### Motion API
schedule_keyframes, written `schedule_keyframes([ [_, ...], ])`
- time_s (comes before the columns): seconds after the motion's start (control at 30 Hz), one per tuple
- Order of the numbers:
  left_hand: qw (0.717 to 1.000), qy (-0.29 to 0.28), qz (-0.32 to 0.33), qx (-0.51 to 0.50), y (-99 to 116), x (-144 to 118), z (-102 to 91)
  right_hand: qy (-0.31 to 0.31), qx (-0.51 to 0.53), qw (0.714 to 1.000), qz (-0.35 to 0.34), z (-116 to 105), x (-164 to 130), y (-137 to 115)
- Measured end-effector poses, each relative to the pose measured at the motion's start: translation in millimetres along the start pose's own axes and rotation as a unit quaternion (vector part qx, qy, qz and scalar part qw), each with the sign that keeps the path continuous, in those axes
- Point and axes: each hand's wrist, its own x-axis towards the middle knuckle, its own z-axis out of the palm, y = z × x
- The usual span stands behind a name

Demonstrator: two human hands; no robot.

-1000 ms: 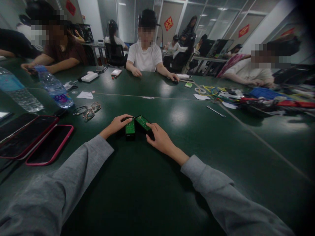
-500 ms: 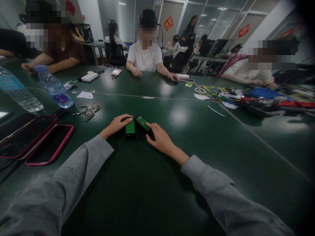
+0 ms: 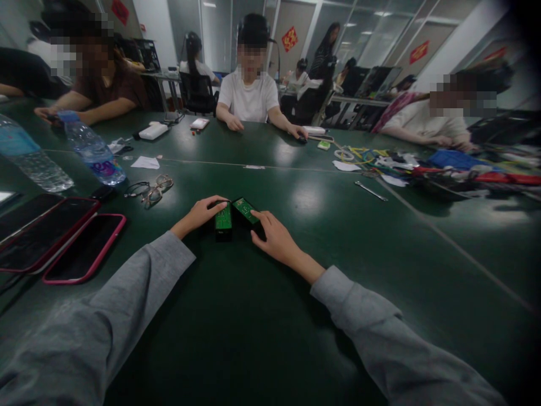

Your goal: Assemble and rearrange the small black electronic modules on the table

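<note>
Your left hand (image 3: 198, 215) rests on the bench (image 3: 296, 316) with its fingertips laid over the far end and left side of the left green board (image 3: 223, 217), which sits in a dark housing. It is a light pinch around the piece, not a lift. Your right hand (image 3: 273, 237) lies just beside it, the forefinger touching the near end of the right green board (image 3: 245, 209). Whether the other fingers close on its housing I cannot tell, since the hand hides that side. The two boards lie touching at their far ends and spreading apart toward you, in the middle of the bench, well away from every edge.

To my eye you are lining the two pieces up side by side. If so, the next move calls for steadying the left piece while you swing the right one parallel, keeping both flat on the bench.

Toward the left edge lie two phones in pink cases (image 3: 63, 237), a pair of glasses (image 3: 153, 190) and two water bottles (image 3: 91, 149). Other people sit along the far edge, and a tangle of cables (image 3: 380, 159) is at the far right.
</note>
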Motion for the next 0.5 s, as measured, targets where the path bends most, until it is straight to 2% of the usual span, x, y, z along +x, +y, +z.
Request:
schedule_keyframes([
  [0.5, 1.000, 0.003, 0.000, 0.006, 2.2, 0.0, -0.1, 0.001, -0.016, 1.000, -0.007, -3.1, 2.3, -4.9],
])
